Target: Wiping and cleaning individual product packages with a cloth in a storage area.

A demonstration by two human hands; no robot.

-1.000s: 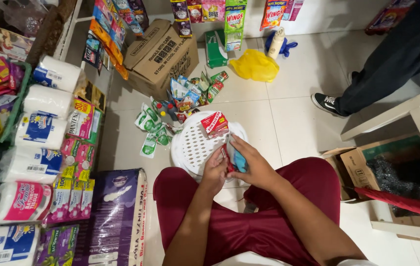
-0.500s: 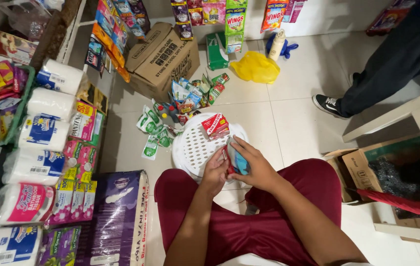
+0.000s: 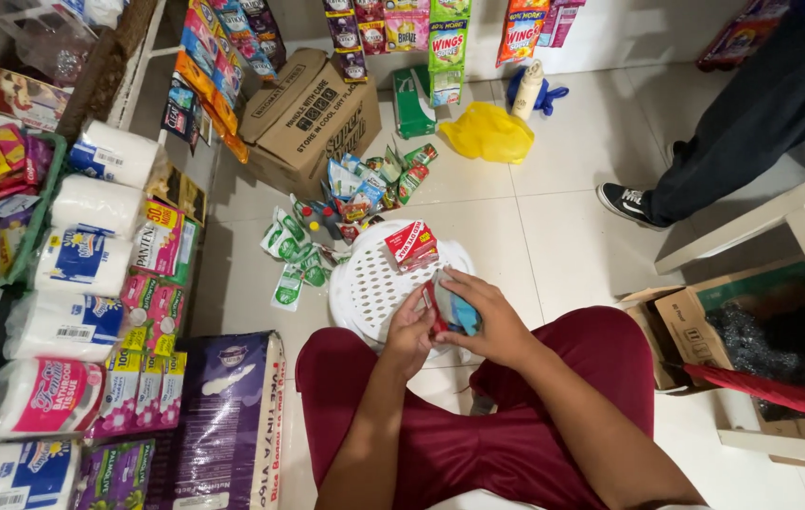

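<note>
I sit on the floor in dark red shorts, both hands over a round white perforated tray (image 3: 365, 288). My right hand (image 3: 483, 321) grips a stack of small blue and red sachets (image 3: 454, 312). My left hand (image 3: 410, 331) pinches the left end of the same stack. A small red and white box (image 3: 410, 246) rests on the far part of the tray, a little beyond my hands.
Green and coloured sachets (image 3: 327, 231) lie scattered on the tiles beyond the tray. A brown cardboard box (image 3: 308, 118) and a yellow bag (image 3: 488, 132) sit further back. Tissue rolls (image 3: 91, 255) and packs line the left. Another person's leg and shoe (image 3: 629, 203) stand right, near an open box (image 3: 695, 331).
My hands stay over the tray with the sachets, shifting only slightly. The view has drifted a little; nothing else has moved.
</note>
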